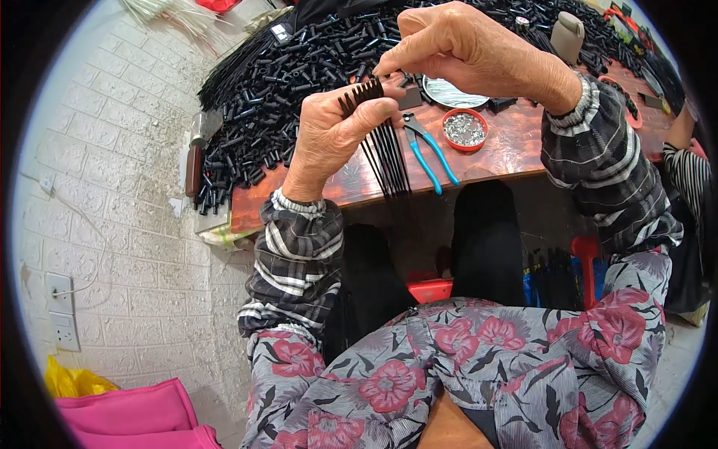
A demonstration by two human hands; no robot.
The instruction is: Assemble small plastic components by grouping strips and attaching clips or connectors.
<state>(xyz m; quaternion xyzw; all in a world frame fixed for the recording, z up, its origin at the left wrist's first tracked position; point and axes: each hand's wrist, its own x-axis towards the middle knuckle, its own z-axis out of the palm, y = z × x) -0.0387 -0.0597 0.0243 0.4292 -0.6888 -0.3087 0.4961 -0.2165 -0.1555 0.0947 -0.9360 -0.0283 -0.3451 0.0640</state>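
My left hand grips a fanned row of thin black rods, thumb across them. Their upper ends stick out above the fingers and their lower ends hang past the table's front edge. Just above those ends, my right hand is closed in a pinch with its fingertips by the rods; anything between them is too small to make out. Pliers with blue handles lie on the table right of the rods. Beside them sits a round red lid full of small shiny metal bits.
A large heap of black tubular parts covers the reddish wooden table on the left and back. Behind the red lid is a round dish of pale thin strips. A grey bottle stands at back right. A person's striped sleeve shows far right.
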